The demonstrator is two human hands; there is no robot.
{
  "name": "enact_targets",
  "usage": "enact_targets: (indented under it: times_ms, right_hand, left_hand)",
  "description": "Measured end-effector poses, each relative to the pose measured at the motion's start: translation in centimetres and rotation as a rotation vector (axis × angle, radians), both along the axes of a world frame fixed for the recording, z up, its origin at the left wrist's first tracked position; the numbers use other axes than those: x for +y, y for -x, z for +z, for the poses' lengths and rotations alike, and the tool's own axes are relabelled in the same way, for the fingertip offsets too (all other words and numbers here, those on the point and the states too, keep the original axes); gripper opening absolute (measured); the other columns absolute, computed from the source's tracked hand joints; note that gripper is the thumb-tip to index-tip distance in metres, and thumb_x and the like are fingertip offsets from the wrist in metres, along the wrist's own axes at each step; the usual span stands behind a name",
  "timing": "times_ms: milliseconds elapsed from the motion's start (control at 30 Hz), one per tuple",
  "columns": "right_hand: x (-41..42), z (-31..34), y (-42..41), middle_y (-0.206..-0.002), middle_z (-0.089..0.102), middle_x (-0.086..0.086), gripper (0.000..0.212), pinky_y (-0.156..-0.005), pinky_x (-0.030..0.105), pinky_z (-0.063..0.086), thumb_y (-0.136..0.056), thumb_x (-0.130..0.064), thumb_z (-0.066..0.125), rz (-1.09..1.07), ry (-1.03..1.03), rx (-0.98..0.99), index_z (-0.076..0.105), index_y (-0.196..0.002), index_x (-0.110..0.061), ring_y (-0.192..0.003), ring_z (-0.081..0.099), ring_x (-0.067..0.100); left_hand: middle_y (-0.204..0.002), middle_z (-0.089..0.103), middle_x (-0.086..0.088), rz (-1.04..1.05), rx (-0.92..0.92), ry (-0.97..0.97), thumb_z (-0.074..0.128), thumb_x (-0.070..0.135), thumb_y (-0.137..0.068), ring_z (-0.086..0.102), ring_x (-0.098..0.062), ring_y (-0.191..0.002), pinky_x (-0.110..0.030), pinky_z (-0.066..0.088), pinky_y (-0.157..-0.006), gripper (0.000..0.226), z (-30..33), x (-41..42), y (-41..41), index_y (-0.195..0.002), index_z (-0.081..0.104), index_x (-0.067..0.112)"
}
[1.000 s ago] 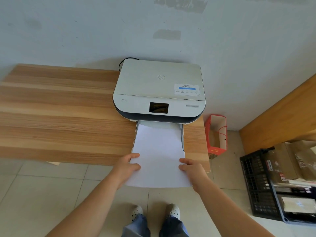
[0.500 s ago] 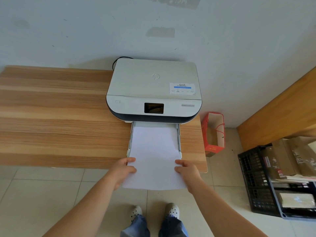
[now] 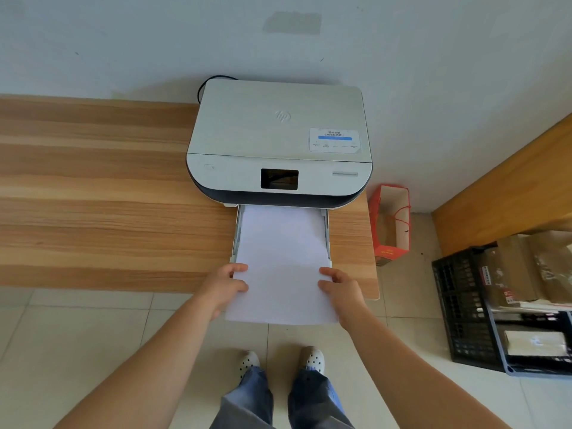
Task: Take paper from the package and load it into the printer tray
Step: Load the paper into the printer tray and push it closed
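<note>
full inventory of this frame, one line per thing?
printer: 1, white with dark base, on desk against wall
tray: 1, white, pulled out at printer front
paper: 1 stack, white, partly in tray, near end overhanging desk edge
cable: 1, black, behind printer
desk: 1, wood grain, along wall
bag: 1, red, on floor right of desk
crate: 1, black, floor at right, holding brown packages
left hand: grips paper's left edge
right hand: grips paper's right edge
shoes: 2, white, on tiled floor
</note>
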State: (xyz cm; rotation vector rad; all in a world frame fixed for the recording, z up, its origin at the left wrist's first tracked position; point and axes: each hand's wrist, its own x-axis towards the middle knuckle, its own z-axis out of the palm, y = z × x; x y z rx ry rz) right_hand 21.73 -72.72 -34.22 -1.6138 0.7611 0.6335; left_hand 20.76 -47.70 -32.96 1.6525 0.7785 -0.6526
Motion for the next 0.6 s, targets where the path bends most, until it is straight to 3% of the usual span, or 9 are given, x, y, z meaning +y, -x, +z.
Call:
enact_targets:
  times_ms: [167, 433, 600]
  right_hand:
    - [0.4, -0.1, -1.5, -0.104, 0.066, 0.002, 0.029, -0.086, 0.047, 0.057, -0.089, -0.008, 0.059, -0.011, 0.014, -0.024, 0.065, -0.110, -0.028, -0.095, 0.067, 0.029]
    - [1.2, -0.4, -4.9, -0.099, 0.066, 0.003, 0.030, -0.082, 0.043, 0.059, -0.092, -0.011, 0.057, 0.007, 0.044, -0.028, 0.064, -0.116, -0.028, -0.084, 0.066, 0.027]
    - [1.5, -0.1, -6.9, -0.084, 0.060, -0.001, 0.035, -0.076, 0.038, 0.054, -0.093, -0.012, 0.044, 0.015, 0.084, -0.032, 0.064, -0.117, -0.029, -0.078, 0.053, 0.023]
  left_hand:
    - [-0.118, 0.051, -0.003, 0.004, -0.016, -0.025, 0.061, -0.005, -0.083, 0.052, -0.019, -0.102, -0.027, 0.040, -0.074, 0.048, -0.3, 0.4, -1.5, -0.125, 0.058, 0.018]
    - [-0.115, 0.052, -0.003, 0.060, -0.092, -0.097, 0.057, -0.010, -0.084, 0.052, -0.017, -0.097, -0.021, 0.041, -0.057, 0.044, -0.6, 0.5, -4.0, -0.121, 0.059, 0.014]
    - [-0.123, 0.052, -0.006, 0.030, -0.142, -0.181, 0.062, -0.007, -0.083, 0.049, -0.017, -0.108, -0.028, 0.043, -0.082, 0.044, -1.0, 0.5, -5.9, -0.120, 0.061, 0.017]
